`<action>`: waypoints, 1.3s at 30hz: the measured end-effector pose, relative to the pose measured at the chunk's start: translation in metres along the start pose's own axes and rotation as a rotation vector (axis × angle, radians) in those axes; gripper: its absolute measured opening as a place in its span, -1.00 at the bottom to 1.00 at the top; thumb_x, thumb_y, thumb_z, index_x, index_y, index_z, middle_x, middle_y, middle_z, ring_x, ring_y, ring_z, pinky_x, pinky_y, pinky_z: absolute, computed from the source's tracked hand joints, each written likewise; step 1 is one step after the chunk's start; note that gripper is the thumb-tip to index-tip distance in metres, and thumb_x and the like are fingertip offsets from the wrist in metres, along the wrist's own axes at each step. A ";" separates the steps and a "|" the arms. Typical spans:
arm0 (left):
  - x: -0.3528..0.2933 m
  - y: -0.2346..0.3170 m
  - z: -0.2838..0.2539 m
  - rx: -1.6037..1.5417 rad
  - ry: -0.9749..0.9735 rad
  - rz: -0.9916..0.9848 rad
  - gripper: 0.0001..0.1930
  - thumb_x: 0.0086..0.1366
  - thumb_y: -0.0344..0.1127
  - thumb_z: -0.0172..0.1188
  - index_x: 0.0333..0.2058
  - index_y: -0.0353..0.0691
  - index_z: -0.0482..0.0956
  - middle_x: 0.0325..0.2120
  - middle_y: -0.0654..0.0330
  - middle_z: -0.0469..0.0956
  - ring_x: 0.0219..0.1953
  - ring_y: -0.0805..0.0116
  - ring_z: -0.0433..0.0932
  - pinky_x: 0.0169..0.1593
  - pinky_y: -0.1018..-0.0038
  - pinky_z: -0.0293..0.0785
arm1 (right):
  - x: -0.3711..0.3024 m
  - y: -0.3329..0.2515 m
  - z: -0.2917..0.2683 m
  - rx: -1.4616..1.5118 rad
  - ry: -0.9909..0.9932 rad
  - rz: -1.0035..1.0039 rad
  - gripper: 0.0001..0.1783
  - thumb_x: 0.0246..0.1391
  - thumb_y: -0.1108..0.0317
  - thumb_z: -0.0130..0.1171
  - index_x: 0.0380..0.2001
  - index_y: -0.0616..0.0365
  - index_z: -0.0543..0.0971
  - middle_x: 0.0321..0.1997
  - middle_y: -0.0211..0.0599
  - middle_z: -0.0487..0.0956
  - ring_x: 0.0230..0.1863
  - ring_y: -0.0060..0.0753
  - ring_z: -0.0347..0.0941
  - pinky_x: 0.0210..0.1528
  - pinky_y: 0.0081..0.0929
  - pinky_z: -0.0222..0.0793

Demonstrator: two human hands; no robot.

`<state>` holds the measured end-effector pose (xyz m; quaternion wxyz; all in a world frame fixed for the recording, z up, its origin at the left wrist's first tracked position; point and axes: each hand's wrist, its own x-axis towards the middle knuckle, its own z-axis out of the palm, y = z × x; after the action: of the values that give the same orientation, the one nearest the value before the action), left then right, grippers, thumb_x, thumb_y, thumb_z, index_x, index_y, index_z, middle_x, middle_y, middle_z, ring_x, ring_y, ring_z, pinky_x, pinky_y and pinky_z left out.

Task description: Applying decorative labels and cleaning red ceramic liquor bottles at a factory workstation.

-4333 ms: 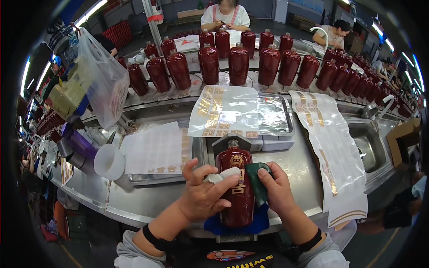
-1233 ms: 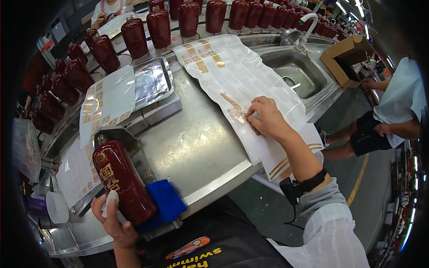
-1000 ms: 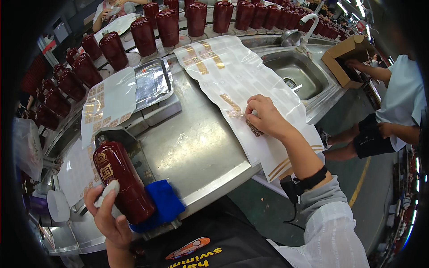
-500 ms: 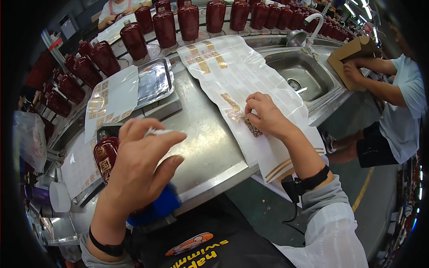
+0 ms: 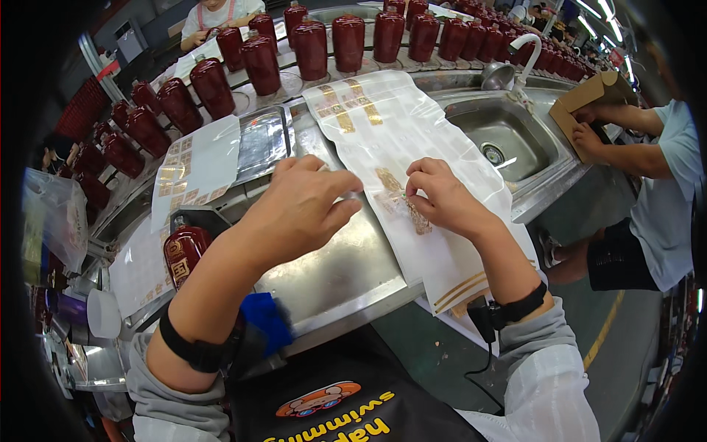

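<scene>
My right hand [image 5: 447, 197] pinches the edge of a gold-patterned sticker [image 5: 417, 216] above a long white sheet [image 5: 471, 166]. Another gold piece [image 5: 388, 179] lies on that sheet just beyond the fingertips. To the left, my left hand [image 5: 305, 202] hovers over the metal worktop, thumb and fingers closed around something small and whitish that I cannot make out. Beside my left forearm, a dark red bottle [image 5: 185, 250] with gold decoration lies tilted in a dark holder, partly hidden by the arm. A blue cloth [image 5: 266, 323] sits below that forearm.
Rows of dark red bottles [image 5: 348, 43] line the far side. A sheet of gold stickers [image 5: 195, 162] overlaps a metal tray [image 5: 264, 144] at left. A sink [image 5: 508, 136] with a white faucet [image 5: 532, 51] is at right, where another person handles a cardboard box [image 5: 578, 107].
My left hand has moved right and away from me, off the red bottle toward my right hand. My right hand has stayed nearly in place at the gold sticker.
</scene>
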<state>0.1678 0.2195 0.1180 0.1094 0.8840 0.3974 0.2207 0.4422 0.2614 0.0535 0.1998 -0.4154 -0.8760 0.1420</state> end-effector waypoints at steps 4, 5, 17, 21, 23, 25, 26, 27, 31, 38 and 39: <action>0.024 -0.011 0.012 -0.218 -0.096 -0.108 -0.62 0.23 -0.40 0.05 0.03 -0.19 0.56 -0.10 0.05 0.58 0.00 0.07 0.42 0.19 0.23 0.27 | 0.006 -0.030 -0.029 -0.004 -0.006 -0.224 -0.88 -0.01 0.51 0.29 -0.39 0.17 0.55 0.06 -0.15 0.46 0.18 0.00 0.32 0.18 -0.21 0.32; 0.029 -0.013 0.015 -0.312 -0.140 -0.127 -0.48 0.17 -0.45 -0.06 0.15 -0.20 0.49 0.06 0.02 0.52 0.12 0.08 0.36 0.27 0.26 0.24 | 0.008 -0.038 -0.035 -0.006 0.007 -0.262 -0.89 -0.01 0.50 0.30 -0.39 0.16 0.55 0.07 -0.14 0.46 0.18 0.00 0.32 0.18 -0.20 0.32; 0.028 -0.024 0.006 -1.074 -0.534 -0.298 -0.85 0.24 -0.37 0.09 -0.23 -0.23 0.56 -0.39 0.45 0.44 -0.31 0.68 0.34 -0.19 0.67 0.27 | 0.009 -0.055 -0.048 0.367 -0.002 -0.235 -0.59 0.02 0.44 0.33 -0.01 0.15 0.55 0.24 -0.09 0.38 0.27 -0.11 0.29 0.24 -0.29 0.23; 0.022 -0.016 -0.015 -0.908 -0.444 -0.283 -0.86 0.25 -0.41 0.09 -0.23 -0.22 0.55 -0.38 0.41 0.47 -0.28 0.63 0.36 -0.15 0.63 0.32 | 0.014 -0.044 -0.032 0.633 -0.177 -0.143 -0.48 0.17 0.21 0.31 0.15 0.17 0.49 0.25 -0.13 0.34 0.28 -0.22 0.28 0.26 -0.35 0.25; 0.018 -0.012 -0.025 -0.773 -0.390 -0.250 -0.86 0.25 -0.41 0.08 -0.24 -0.25 0.55 -0.40 0.38 0.49 -0.28 0.58 0.40 -0.15 0.58 0.36 | 0.014 -0.042 -0.026 0.767 -0.259 -0.097 -0.70 0.20 0.24 0.28 -0.08 0.18 0.61 0.22 -0.21 0.37 0.21 -0.36 0.31 0.20 -0.42 0.26; 0.012 -0.010 -0.033 -0.654 -0.370 -0.286 -0.86 0.24 -0.39 0.08 -0.26 -0.28 0.53 -0.46 0.31 0.50 -0.33 0.53 0.43 -0.21 0.52 0.39 | 0.014 -0.041 -0.023 0.890 -0.206 -0.022 -0.78 0.22 0.26 0.25 -0.18 0.18 0.63 0.19 -0.24 0.40 0.17 -0.43 0.32 0.18 -0.45 0.26; 0.009 -0.010 -0.037 -0.613 -0.334 -0.297 -0.85 0.23 -0.38 0.09 -0.26 -0.28 0.53 -0.47 0.29 0.51 -0.34 0.52 0.43 -0.22 0.51 0.40 | 0.014 -0.040 -0.023 0.944 -0.188 0.018 -0.80 0.23 0.27 0.24 -0.23 0.17 0.63 0.18 -0.26 0.41 0.14 -0.46 0.33 0.16 -0.47 0.26; 0.006 -0.011 -0.039 -0.579 -0.303 -0.304 -0.85 0.23 -0.37 0.09 -0.26 -0.28 0.53 -0.47 0.27 0.52 -0.35 0.50 0.44 -0.23 0.50 0.40 | 0.014 -0.040 -0.024 0.973 -0.139 -0.028 -0.81 0.27 0.28 0.19 -0.29 0.18 0.63 0.15 -0.28 0.43 0.09 -0.50 0.35 0.13 -0.50 0.27; -0.002 -0.019 -0.042 -0.477 -0.163 -0.325 -0.80 0.20 -0.35 0.09 -0.23 -0.30 0.55 -0.47 0.06 0.57 -0.37 0.26 0.53 -0.23 0.38 0.45 | 0.021 -0.043 -0.027 0.920 -0.099 0.026 -0.78 0.30 0.27 0.14 -0.32 0.18 0.63 0.15 -0.30 0.44 0.04 -0.54 0.35 0.07 -0.53 0.28; -0.004 -0.041 -0.036 -0.351 -0.016 -0.389 -0.78 0.24 -0.28 0.13 -0.22 -0.28 0.56 -0.43 -0.07 0.60 -0.32 0.02 0.60 -0.18 0.24 0.49 | 0.056 -0.037 -0.018 0.611 0.114 0.044 -0.70 0.26 0.23 0.19 -0.48 0.20 0.61 0.05 -0.22 0.51 0.01 -0.48 0.40 0.02 -0.52 0.29; -0.002 -0.046 -0.036 -0.303 0.031 -0.402 -0.78 0.25 -0.25 0.12 -0.23 -0.27 0.56 -0.41 -0.09 0.61 -0.29 -0.01 0.60 -0.15 0.22 0.49 | 0.064 -0.029 -0.016 0.564 0.175 0.022 -0.72 0.22 0.25 0.23 -0.49 0.22 0.60 0.02 -0.20 0.52 0.03 -0.44 0.41 0.05 -0.51 0.29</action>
<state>0.1194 0.2490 0.1326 0.2762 0.7573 0.5292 0.2649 0.3936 0.2952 0.0943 0.3806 -0.3638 -0.7768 0.3455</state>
